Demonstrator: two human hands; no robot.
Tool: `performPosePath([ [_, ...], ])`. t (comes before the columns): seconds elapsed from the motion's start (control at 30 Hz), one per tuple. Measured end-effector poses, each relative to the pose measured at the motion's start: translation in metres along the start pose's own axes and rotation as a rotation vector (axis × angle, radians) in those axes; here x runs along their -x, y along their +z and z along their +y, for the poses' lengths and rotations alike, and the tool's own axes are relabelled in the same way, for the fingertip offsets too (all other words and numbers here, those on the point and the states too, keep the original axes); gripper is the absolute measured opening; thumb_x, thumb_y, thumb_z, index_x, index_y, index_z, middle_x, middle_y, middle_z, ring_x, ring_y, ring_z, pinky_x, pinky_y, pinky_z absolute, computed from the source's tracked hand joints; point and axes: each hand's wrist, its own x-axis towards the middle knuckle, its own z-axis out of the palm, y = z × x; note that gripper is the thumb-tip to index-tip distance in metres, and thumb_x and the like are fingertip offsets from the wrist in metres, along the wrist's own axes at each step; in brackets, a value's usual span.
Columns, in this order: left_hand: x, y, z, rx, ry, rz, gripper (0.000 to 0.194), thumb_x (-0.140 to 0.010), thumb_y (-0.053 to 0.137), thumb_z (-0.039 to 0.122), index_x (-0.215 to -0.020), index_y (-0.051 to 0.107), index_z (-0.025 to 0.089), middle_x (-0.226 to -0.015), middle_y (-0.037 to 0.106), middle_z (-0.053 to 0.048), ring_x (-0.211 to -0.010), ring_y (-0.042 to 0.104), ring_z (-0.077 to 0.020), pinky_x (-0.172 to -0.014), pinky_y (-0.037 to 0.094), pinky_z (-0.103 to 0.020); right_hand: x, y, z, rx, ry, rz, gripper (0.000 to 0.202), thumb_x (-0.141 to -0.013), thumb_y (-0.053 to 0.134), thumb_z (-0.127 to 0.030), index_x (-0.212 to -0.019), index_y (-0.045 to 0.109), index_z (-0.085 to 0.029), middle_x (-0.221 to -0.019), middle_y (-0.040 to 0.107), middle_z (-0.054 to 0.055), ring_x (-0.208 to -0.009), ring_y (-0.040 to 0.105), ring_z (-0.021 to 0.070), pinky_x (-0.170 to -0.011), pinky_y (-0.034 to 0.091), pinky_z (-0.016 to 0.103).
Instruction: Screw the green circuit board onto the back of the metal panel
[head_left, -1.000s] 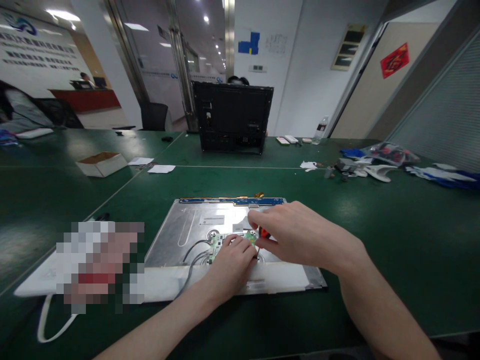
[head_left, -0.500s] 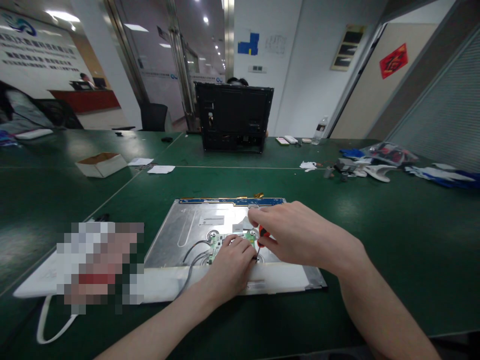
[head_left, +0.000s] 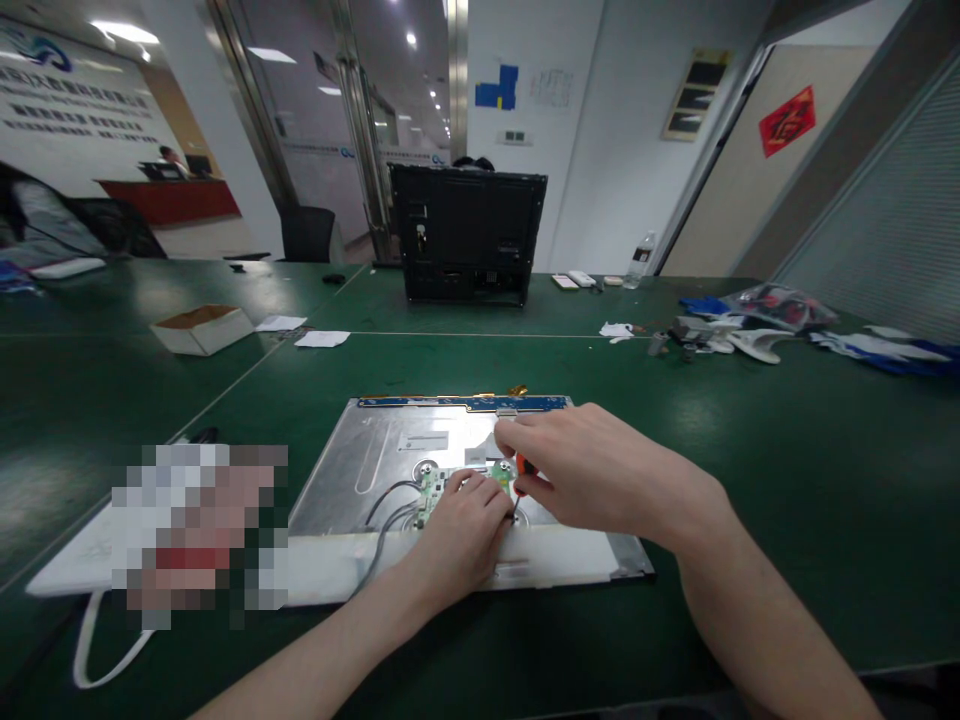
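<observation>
A flat metal-backed display panel lies on the green table in front of me. Near its middle sits a small green circuit board, with grey cables running off to the left. My right hand is closed around the red-and-black handle of a screwdriver, whose shaft points down at the board's right end. My left hand rests over the board with bent fingers drawn together beside the screwdriver's tip. Whatever those fingers pinch is hidden, and so is the exact tip contact.
A blurred-out item on a white object lies left of the panel. Farther off are an open cardboard box, papers and an upright black monitor housing with a person partly behind it. Gloves and small parts lie at right.
My right hand and the screwdriver handle have shifted or turned very slightly. The left hand, panel and board look the same.
</observation>
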Motion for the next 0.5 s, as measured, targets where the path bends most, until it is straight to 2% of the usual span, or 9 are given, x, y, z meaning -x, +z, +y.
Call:
performPosePath([
  [0.13,-0.0001,0.0010,0.0001,-0.001,0.001,0.005,0.016,-0.088,0.045,0.015,-0.094,0.059,0.019,-0.097,0.062,-0.006,-0.097,0.053,-0.0220,-0.095,0.034,-0.042,-0.0006,0.0000,-0.0005,-0.004,0.016,0.014,0.007,-0.084,0.051,-0.026,-0.090,0.053,-0.021,-0.082,0.067,0.002,-0.067,0.060,0.0179,-0.049,0.025,0.028],
  [0.37,-0.0005,0.0028,-0.0007,-0.005,0.001,0.003,0.015,-0.089,0.045,0.016,-0.093,0.059,0.019,-0.095,0.061,-0.007,-0.095,0.053,-0.0223,-0.094,0.035,-0.042,0.0033,-0.0005,-0.0009,-0.016,-0.048,0.002,0.006,-0.082,0.052,-0.022,-0.088,0.051,-0.021,-0.085,0.066,0.002,-0.072,0.060,0.0179,-0.052,0.029,0.028],
  [0.5,-0.0004,0.0018,-0.0004,0.003,-0.005,0.001,0.014,-0.088,0.046,0.016,-0.093,0.059,0.019,-0.096,0.062,-0.006,-0.095,0.054,-0.0222,-0.093,0.035,-0.042,-0.0002,-0.0004,-0.0001,-0.005,-0.008,-0.002,0.006,-0.084,0.051,-0.024,-0.090,0.052,-0.021,-0.083,0.067,0.002,-0.069,0.060,0.0178,-0.051,0.027,0.027],
])
